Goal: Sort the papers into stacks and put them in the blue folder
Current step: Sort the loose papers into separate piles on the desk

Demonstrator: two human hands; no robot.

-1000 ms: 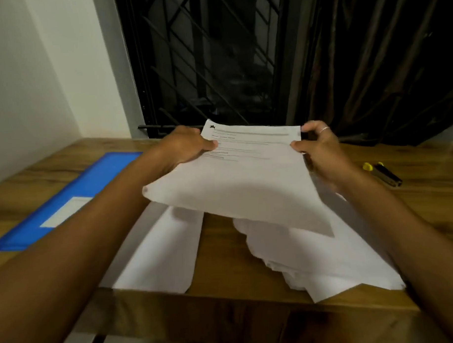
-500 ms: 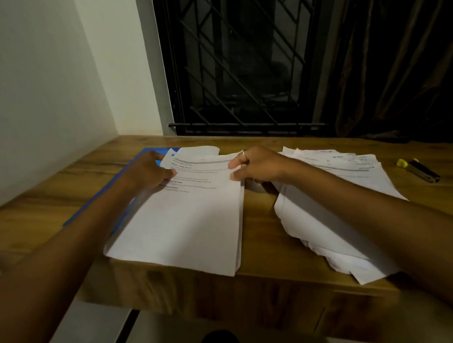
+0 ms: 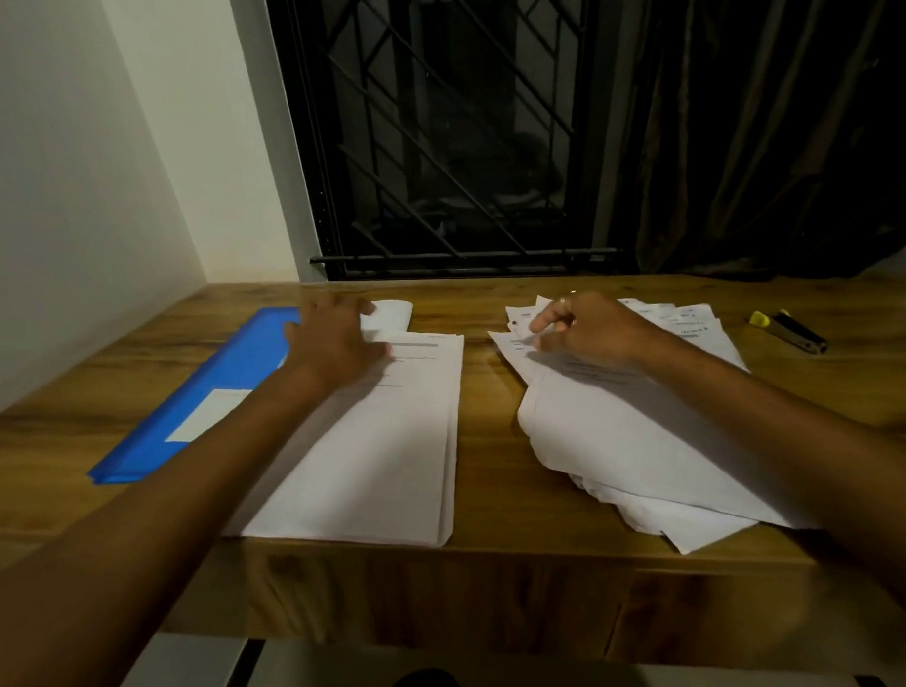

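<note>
- Blue folder is lying closed and flat on the left part of the wooden bench, with a white label facing up. It is sitting just beside the neat stack, and no paper is lying on it.
- The neat stack is sitting near the middle of the bench, with its near edge reaching the bench's front edge. One curled sheet is sticking out at the far end.
- The left hand is resting on the far left corner of the neat stack. Its fingers are released and lying spread and flat, though motion is blurring them.
- The right hand is bending over the far end of the loose pile. Its fingers are curling and grasping the pile's top sheets at their far left corner. A ring is showing on one finger.
- The loose pile is lying fanned and uneven on the right, well apart from the folder.
- A marker with a yellow cap is lying beyond the pile, near the bench's right end.
- A dark window grille and a curtain are standing behind the bench.
</note>
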